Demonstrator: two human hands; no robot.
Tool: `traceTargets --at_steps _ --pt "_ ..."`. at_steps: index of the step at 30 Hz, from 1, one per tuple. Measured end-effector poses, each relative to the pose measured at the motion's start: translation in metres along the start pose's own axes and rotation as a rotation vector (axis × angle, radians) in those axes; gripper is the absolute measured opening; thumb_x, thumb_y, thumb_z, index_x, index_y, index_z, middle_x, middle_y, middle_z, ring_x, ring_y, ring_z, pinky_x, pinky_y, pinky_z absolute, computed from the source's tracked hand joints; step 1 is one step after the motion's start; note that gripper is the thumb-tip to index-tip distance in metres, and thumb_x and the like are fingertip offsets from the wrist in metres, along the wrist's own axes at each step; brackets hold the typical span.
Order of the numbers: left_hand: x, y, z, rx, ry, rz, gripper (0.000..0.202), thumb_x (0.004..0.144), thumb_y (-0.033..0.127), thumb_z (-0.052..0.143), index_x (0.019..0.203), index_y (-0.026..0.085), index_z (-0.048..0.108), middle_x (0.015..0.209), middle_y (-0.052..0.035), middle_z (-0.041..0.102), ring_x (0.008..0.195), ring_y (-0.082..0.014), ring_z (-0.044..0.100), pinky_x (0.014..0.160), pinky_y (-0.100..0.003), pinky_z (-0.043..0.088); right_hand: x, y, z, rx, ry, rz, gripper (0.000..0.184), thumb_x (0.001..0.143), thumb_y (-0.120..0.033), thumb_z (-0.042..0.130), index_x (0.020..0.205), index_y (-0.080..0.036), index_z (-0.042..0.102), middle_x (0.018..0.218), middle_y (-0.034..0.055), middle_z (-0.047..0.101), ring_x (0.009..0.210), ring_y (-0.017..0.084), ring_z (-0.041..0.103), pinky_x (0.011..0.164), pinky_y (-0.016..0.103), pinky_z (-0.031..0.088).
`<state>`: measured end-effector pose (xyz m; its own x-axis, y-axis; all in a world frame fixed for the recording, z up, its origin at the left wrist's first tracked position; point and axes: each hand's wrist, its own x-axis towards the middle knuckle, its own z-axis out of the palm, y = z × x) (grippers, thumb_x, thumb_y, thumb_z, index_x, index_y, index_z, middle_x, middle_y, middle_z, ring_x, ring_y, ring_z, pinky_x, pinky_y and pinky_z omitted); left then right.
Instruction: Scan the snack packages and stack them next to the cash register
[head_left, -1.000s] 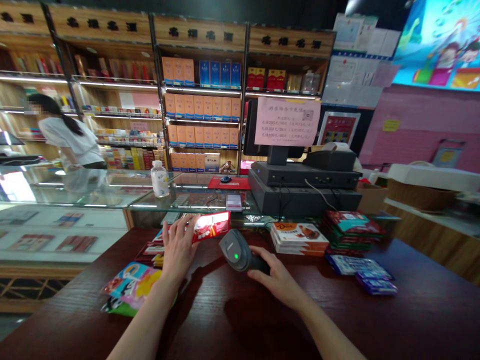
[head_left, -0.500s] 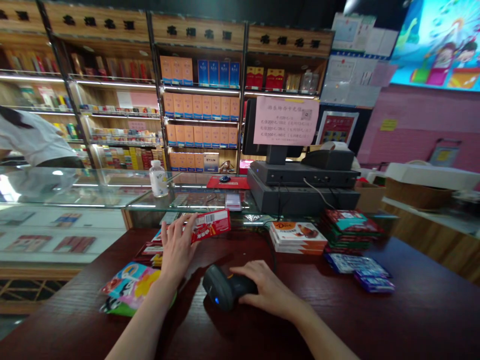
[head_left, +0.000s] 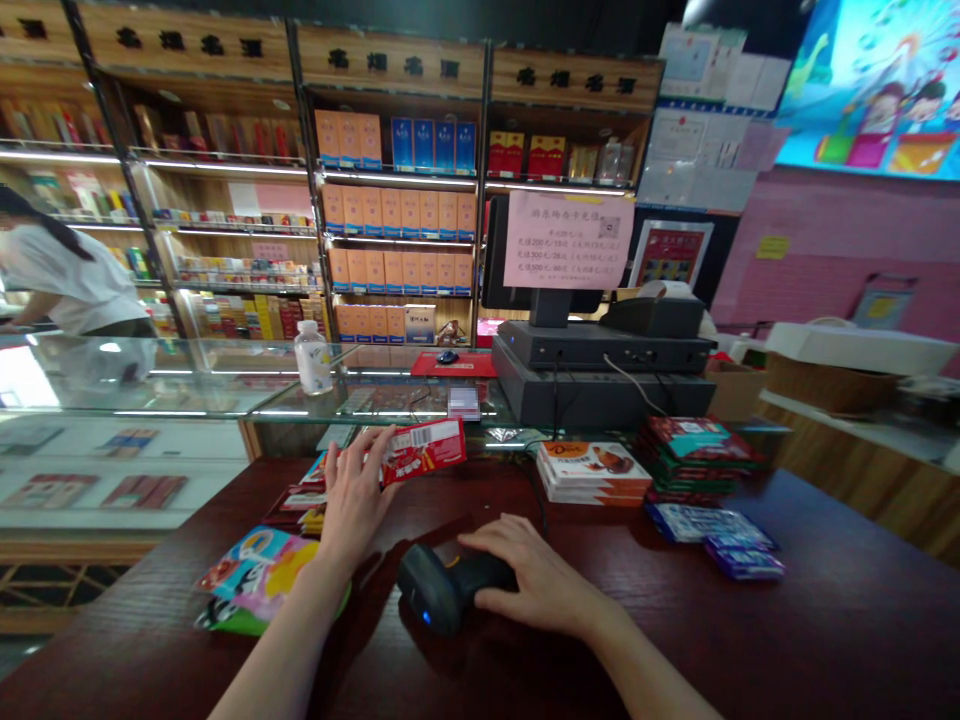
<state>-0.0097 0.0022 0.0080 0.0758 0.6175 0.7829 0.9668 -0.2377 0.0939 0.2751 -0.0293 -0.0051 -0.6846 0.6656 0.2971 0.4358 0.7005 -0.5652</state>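
Note:
My left hand [head_left: 352, 495] is closed on a red snack packet [head_left: 420, 451], holding it tilted above the dark wooden counter [head_left: 825, 630] with its barcode side up. My right hand [head_left: 529, 580] is wrapped over the handle of a black barcode scanner [head_left: 439, 592], which lies on the counter with a small blue light showing at its head. The scanner is below and a little right of the packet, a hand's width away.
Colourful snack bags [head_left: 259, 575] lie at the left. Stacked chocolate boxes [head_left: 592, 472], red-green packs [head_left: 697, 452] and blue packets [head_left: 712, 535] sit at the right. A cash register [head_left: 600, 370] stands behind. A person in white [head_left: 67, 280] stands behind the glass counter [head_left: 150, 385].
My right hand brought the scanner down from pointing at the packet and laid it on the counter; its light went from green to blue. The left hand kept hold of the packet.

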Motion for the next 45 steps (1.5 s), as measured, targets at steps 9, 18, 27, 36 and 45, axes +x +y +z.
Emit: traceTargets --at_steps 9,18,27,36,45 --pt "-0.001 0.007 0.004 -0.122 -0.125 0.148 0.079 0.083 0.015 0.063 0.153 0.032 0.030 0.147 -0.0099 0.047 0.132 -0.0308 0.045 0.115 -0.053 0.033 0.012 0.040 0.012 0.431 0.510 0.309 0.067 0.086 -0.035 0.059 0.150 -0.026 0.041 0.142 0.0114 0.054 0.120 0.026 0.057 0.103 0.048 0.046" --pt "-0.002 0.017 0.005 -0.214 -0.187 0.191 0.080 0.082 0.011 0.061 0.153 0.035 0.031 0.146 -0.0090 0.046 0.130 -0.0293 0.047 0.110 -0.051 0.037 0.015 0.039 0.014 0.580 0.443 0.290 0.069 0.085 -0.041 0.062 0.150 -0.027 0.043 0.142 0.0109 0.052 0.120 0.025 0.056 0.095 0.041 0.052" --pt "-0.005 0.010 0.017 -0.214 -0.148 0.123 0.084 0.080 0.009 0.060 0.154 0.038 0.031 0.129 -0.0094 0.048 0.116 -0.0278 0.053 0.102 -0.049 0.047 0.016 0.042 0.022 0.635 0.420 0.236 0.070 0.086 -0.043 0.064 0.151 -0.029 0.041 0.142 0.0114 0.051 0.121 0.026 0.057 0.099 0.044 0.050" --pt "-0.006 0.008 0.023 -0.358 -0.221 0.076 0.081 0.086 0.014 0.055 0.157 0.035 0.022 0.134 -0.0103 0.054 0.122 -0.0267 0.056 0.103 -0.049 0.047 0.016 0.046 0.020 0.643 0.448 0.260 0.068 0.085 -0.043 0.063 0.148 -0.027 0.044 0.141 0.0119 0.050 0.123 0.026 0.056 0.101 0.043 0.049" --pt "-0.003 0.014 0.026 -0.639 -0.200 -0.141 0.052 0.090 0.029 0.055 0.141 0.025 0.052 0.132 -0.0088 0.063 0.119 -0.0224 0.062 0.106 -0.042 0.048 0.017 0.049 0.019 0.657 0.486 0.275 0.068 0.085 -0.044 0.065 0.148 -0.030 0.044 0.144 0.0113 0.049 0.126 0.026 0.056 0.102 0.045 0.048"
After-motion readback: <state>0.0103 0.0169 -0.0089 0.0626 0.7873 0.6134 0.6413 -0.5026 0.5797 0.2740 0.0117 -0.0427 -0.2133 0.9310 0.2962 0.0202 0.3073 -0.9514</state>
